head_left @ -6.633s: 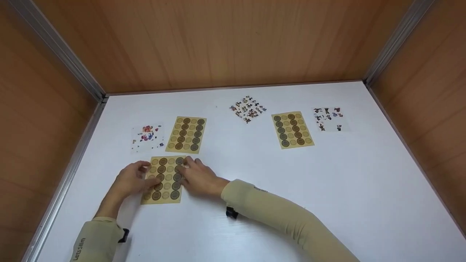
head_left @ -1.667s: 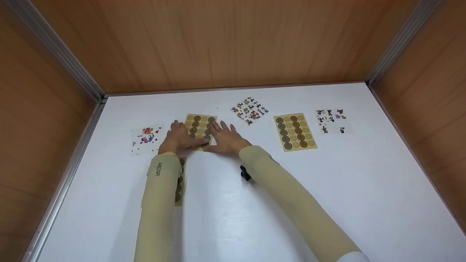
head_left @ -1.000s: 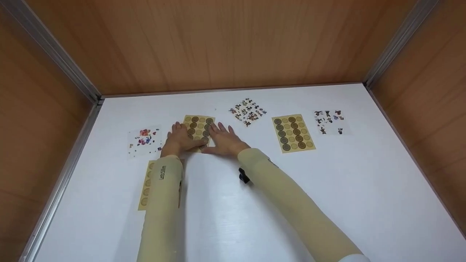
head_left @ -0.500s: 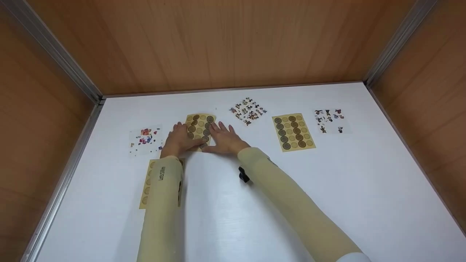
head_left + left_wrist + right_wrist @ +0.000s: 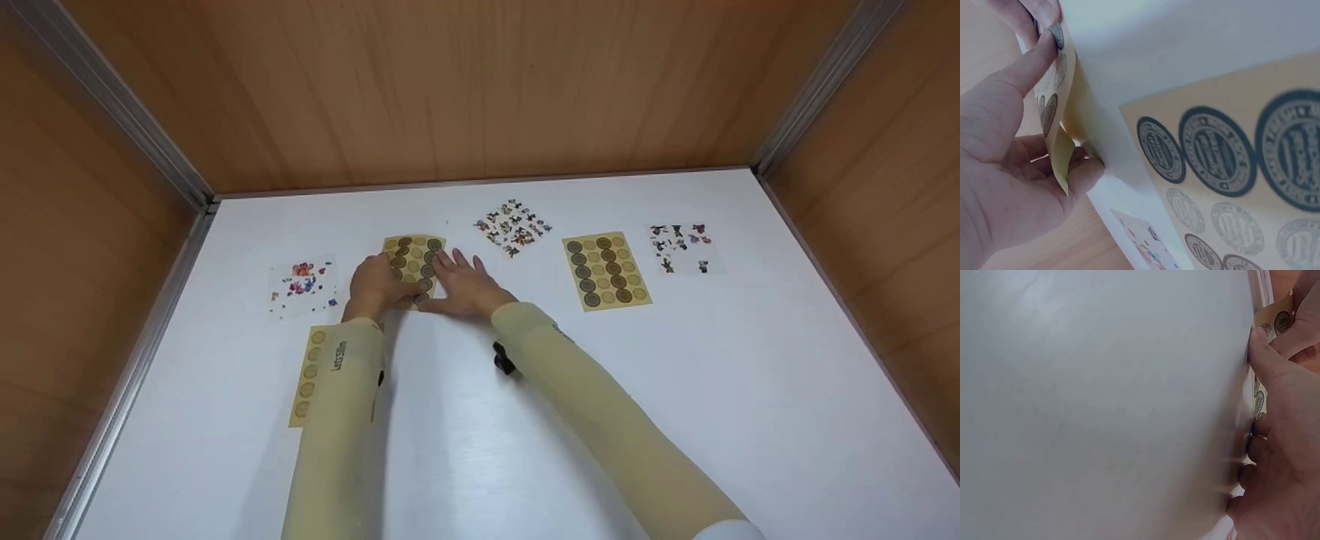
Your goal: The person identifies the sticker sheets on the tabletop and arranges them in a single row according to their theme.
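Note:
A tan sticker sheet (image 5: 415, 264) with rows of round labels lies towards the back left of the white table. My left hand (image 5: 373, 283) grips its left edge, fingers curled at the side and thumb across the labels. In the left wrist view that edge (image 5: 1062, 157) bends up off the table between thumb and fingers. My right hand (image 5: 466, 290) rests with spread, straight fingers along the sheet's right edge; its thumb (image 5: 1266, 354) lies at the near edge. A second tan sheet (image 5: 304, 390) lies partly hidden under my left sleeve.
A third tan sheet (image 5: 609, 271) lies to the right. Clear sheets of small colourful stickers lie at the left (image 5: 303, 289), back middle (image 5: 513, 227) and far right (image 5: 681, 247). Wooden panels (image 5: 480, 90) wall in the table's back and sides.
Both hands have left the near-left sheet for the one behind it, which has shifted right. Lately my left fingers have curled round its left edge; my right hand has stayed put.

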The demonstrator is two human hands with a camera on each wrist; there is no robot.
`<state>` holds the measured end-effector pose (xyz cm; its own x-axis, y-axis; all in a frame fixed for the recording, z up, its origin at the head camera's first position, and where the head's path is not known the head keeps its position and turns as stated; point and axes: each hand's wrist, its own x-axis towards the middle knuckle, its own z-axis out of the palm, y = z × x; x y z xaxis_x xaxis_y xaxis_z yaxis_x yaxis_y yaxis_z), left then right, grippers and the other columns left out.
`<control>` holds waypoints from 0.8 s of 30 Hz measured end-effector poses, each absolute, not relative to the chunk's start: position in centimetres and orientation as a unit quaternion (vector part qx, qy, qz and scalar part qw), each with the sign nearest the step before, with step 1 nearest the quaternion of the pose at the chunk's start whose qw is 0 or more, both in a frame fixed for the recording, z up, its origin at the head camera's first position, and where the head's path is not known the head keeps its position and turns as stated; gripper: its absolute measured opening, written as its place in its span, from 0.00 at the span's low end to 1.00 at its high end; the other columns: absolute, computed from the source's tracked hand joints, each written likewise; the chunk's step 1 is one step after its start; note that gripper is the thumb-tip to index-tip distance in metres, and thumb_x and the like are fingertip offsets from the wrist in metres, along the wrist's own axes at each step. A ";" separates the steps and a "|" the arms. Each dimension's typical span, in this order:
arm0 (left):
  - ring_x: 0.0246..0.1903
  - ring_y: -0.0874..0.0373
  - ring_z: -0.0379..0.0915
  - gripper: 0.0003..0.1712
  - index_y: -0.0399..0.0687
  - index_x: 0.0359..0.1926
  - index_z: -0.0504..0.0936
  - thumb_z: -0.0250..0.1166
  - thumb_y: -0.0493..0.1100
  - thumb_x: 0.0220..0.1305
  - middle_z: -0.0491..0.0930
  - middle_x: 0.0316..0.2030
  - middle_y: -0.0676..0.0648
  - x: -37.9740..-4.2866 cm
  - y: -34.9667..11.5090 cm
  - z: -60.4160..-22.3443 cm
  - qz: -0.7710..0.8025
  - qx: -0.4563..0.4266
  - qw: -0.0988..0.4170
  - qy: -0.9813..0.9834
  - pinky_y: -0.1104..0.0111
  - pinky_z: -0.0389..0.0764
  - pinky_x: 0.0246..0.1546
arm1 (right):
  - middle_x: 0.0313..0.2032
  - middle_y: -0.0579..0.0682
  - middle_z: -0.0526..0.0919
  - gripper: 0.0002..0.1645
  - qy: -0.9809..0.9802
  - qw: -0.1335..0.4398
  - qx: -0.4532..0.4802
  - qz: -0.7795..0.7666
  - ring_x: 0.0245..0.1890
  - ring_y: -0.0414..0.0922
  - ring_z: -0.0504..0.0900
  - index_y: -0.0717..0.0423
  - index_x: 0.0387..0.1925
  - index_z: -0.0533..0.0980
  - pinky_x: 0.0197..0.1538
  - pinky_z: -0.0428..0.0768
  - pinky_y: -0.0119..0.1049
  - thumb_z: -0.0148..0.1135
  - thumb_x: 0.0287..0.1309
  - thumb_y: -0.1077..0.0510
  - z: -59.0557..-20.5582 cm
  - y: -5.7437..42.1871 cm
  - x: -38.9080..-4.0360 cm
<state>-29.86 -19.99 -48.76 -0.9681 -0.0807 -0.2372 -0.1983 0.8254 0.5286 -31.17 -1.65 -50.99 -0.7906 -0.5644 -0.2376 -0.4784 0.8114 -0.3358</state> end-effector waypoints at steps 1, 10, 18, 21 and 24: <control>0.54 0.42 0.71 0.49 0.28 0.67 0.68 0.77 0.57 0.57 0.75 0.57 0.33 -29.8 -19.9 -48.7 0.285 -0.075 0.099 0.950 0.52 0.72 0.62 | 0.80 0.52 0.40 0.60 0.938 0.165 -0.277 -0.129 0.79 0.53 0.36 0.56 0.81 0.43 0.78 0.36 0.54 0.50 0.65 0.23 -51.0 -1.6 -31.2; 0.54 0.41 0.70 0.49 0.28 0.68 0.67 0.78 0.51 0.56 0.72 0.58 0.31 -30.5 -20.1 -48.0 0.269 -0.083 0.097 0.955 0.51 0.73 0.61 | 0.80 0.51 0.40 0.60 0.936 0.173 -0.268 -0.146 0.79 0.51 0.34 0.53 0.81 0.43 0.78 0.34 0.52 0.51 0.64 0.23 -51.0 -1.8 -31.1; 0.43 0.46 0.76 0.23 0.30 0.60 0.74 0.64 0.40 0.70 0.77 0.47 0.36 -31.0 -20.5 -46.5 0.324 -0.108 0.047 0.939 0.56 0.78 0.50 | 0.80 0.50 0.41 0.60 0.938 0.161 -0.274 -0.136 0.79 0.52 0.36 0.53 0.81 0.43 0.78 0.36 0.54 0.52 0.64 0.24 -51.1 -1.7 -31.0; 0.45 0.46 0.75 0.27 0.31 0.65 0.72 0.65 0.39 0.70 0.79 0.48 0.36 -30.9 -20.5 -45.9 0.349 -0.117 0.046 0.929 0.55 0.78 0.52 | 0.80 0.51 0.40 0.60 0.937 0.163 -0.276 -0.137 0.79 0.53 0.36 0.53 0.81 0.42 0.78 0.36 0.55 0.51 0.65 0.24 -51.1 -1.7 -31.0; 0.47 0.45 0.75 0.28 0.33 0.67 0.71 0.65 0.37 0.70 0.80 0.50 0.36 -31.0 -20.6 -45.6 0.365 -0.127 0.050 0.921 0.54 0.78 0.54 | 0.80 0.51 0.40 0.59 0.937 0.164 -0.276 -0.139 0.79 0.53 0.35 0.54 0.81 0.43 0.78 0.36 0.55 0.51 0.65 0.24 -51.1 -1.7 -31.0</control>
<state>-30.99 -20.58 -45.57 -0.9628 -0.1976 -0.1844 -0.2703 0.7019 0.6590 -30.96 -1.66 -51.10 -0.7940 -0.5623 -0.2311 -0.4710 0.8094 -0.3509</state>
